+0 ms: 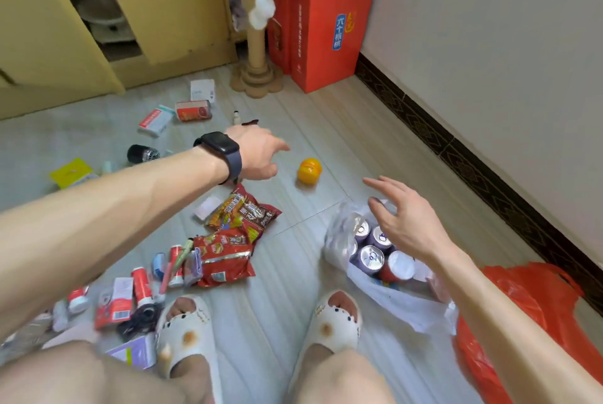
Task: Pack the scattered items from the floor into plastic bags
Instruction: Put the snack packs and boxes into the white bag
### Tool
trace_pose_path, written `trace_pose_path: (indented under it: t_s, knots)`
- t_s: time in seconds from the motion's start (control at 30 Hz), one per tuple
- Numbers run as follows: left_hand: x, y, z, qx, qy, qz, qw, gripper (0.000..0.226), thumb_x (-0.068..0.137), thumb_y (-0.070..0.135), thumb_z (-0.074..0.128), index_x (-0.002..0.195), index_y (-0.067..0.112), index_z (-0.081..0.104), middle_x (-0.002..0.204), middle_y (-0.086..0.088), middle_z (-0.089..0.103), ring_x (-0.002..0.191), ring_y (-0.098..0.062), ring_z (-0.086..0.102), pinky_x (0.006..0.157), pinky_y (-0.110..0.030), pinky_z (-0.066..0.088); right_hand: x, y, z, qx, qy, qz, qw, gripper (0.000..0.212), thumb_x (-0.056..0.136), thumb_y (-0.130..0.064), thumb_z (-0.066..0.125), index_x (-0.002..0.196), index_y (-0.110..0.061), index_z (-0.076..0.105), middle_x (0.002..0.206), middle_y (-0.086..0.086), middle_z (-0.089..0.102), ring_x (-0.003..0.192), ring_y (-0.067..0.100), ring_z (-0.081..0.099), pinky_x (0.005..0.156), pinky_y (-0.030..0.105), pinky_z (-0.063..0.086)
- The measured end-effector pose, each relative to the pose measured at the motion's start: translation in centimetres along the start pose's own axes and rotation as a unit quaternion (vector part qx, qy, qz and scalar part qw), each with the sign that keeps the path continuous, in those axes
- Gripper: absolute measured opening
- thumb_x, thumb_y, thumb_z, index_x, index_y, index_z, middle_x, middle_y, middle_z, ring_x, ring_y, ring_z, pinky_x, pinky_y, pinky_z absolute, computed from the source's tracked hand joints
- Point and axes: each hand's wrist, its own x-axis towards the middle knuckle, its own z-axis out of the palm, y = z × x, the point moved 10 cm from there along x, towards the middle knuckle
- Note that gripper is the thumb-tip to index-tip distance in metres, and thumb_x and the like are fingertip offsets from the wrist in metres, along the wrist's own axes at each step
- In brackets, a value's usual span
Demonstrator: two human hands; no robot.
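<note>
Left arm stretched forward and low across the floor, watch on the wrist. My left hand is palm down, fingers loose, holding nothing, just short of the yellow round container and not touching it. My right hand hovers with fingers spread, empty too, over the clear plastic bag, where cans stand upright. An orange plastic bag lies crumpled beside my right forearm, near the wall. Between my arms, snack packets lie on the tiles. Red tubes and small boxes crowd beside my left slipper. A white-and-red box lies well beyond, near the yellow cabinet.
</note>
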Motion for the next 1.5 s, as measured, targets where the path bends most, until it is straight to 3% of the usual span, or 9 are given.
trace_pose_path:
  t_s: [0.23,0.37,0.63,0.8,1.0,1.1,1.27,1.4,1.5]
  knots:
    - [-5.9,-8.2,11.3,-0.061,-0.106,-0.087,0.989,0.058,0.085,0.043,0.059,0.141,0.034,0.043,0.127,-0.003,0.057,0.111,-0.025,0.057,0.077,-0.031,0.047,4.9,-7.5,8.8,-0.013,-0.087,-0.068,0.994,0.043,0.098,-0.035,0.052,0.141,-0.036,0.049,0.15,-0.005,0.045,0.137,0.022,0.041,0.112,0.033,0.031]
    - [-7.1,-9.5,21.8,-0.155,-0.173,-0.124,0.965,0.074,0.081,0.053,0.059,0.147,0.03,0.035,0.133,-0.004,0.051,0.114,-0.025,0.055,0.092,-0.037,0.05,7.2,-8.5,17.2,-0.033,-0.173,-0.061,0.983,0.052,0.098,-0.039,0.049,0.148,-0.034,0.039,0.153,0.0,0.041,0.141,0.022,0.036,0.114,0.03,0.027]
    - [-5.6,-8.9,34.6,-0.248,-0.203,-0.188,0.928,0.103,0.071,0.067,0.065,0.153,0.027,0.018,0.155,-0.002,0.031,0.139,-0.024,0.033,0.114,-0.045,0.026,11.7,-4.6,32.0,0.003,-0.317,0.082,0.945,0.083,0.092,-0.057,0.052,0.156,-0.034,0.005,0.163,0.013,0.013,0.149,0.027,0.02,0.118,0.038,0.026]
    - [-5.9,-9.3,36.3,-0.234,-0.193,-0.203,0.931,0.097,0.063,0.077,0.067,0.138,0.023,0.039,0.132,-0.002,0.052,0.121,-0.025,0.047,0.103,-0.039,0.038,13.8,-1.8,34.5,0.138,-0.229,0.236,0.934,0.092,0.085,-0.045,0.072,0.153,-0.011,0.021,0.144,0.016,0.046,0.131,0.031,0.047,0.1,0.034,0.042]
    - [-6.8,-9.2,36.4,-0.253,-0.244,-0.184,0.918,0.072,0.059,0.084,0.063,0.105,0.027,0.062,0.107,0.0,0.063,0.1,-0.024,0.058,0.071,-0.031,0.039,12.4,-1.6,36.1,0.295,-0.178,0.297,0.891,0.024,0.091,-0.027,0.067,0.111,-0.015,0.072,0.092,-0.002,0.073,0.076,0.011,0.066,0.068,0.027,0.052]
    - [-7.7,-9.3,35.3,-0.344,-0.213,-0.205,0.891,0.06,0.066,0.068,0.071,0.106,0.026,0.056,0.108,0.001,0.066,0.096,-0.022,0.061,0.075,-0.033,0.048,11.5,-2.5,32.3,0.275,-0.103,0.238,0.926,0.013,0.095,-0.029,0.06,0.1,-0.021,0.069,0.093,-0.003,0.072,0.086,0.016,0.067,0.08,0.034,0.053]
    - [-9.2,-10.4,31.3,-0.389,-0.15,-0.235,0.878,0.056,0.074,0.061,0.068,0.11,0.026,0.042,0.105,0.002,0.067,0.094,-0.024,0.065,0.081,-0.038,0.053,5.5,-2.1,26.1,0.274,-0.009,0.196,0.942,0.006,0.097,-0.024,0.059,0.091,-0.023,0.059,0.082,-0.006,0.065,0.079,0.015,0.06,0.07,0.025,0.045]
    - [-9.8,-10.3,26.9,-0.379,-0.115,-0.213,0.893,0.076,0.083,0.057,0.062,0.143,0.037,0.02,0.115,-0.005,0.068,0.1,-0.029,0.066,0.085,-0.041,0.053,-2.0,0.2,21.9,0.335,0.042,0.227,0.913,0.008,0.096,-0.026,0.06,0.089,-0.028,0.059,0.075,-0.005,0.067,0.074,0.023,0.063,0.072,0.041,0.055]
    - [-9.1,-9.0,21.8,-0.368,-0.08,-0.165,0.912,0.078,0.086,0.052,0.061,0.146,0.043,0.01,0.123,-0.005,0.065,0.103,-0.03,0.065,0.086,-0.039,0.053,-7.7,1.7,18.7,0.416,0.093,0.262,0.866,0.012,0.098,-0.021,0.059,0.095,-0.029,0.066,0.089,-0.002,0.073,0.087,0.024,0.071,0.082,0.051,0.058]
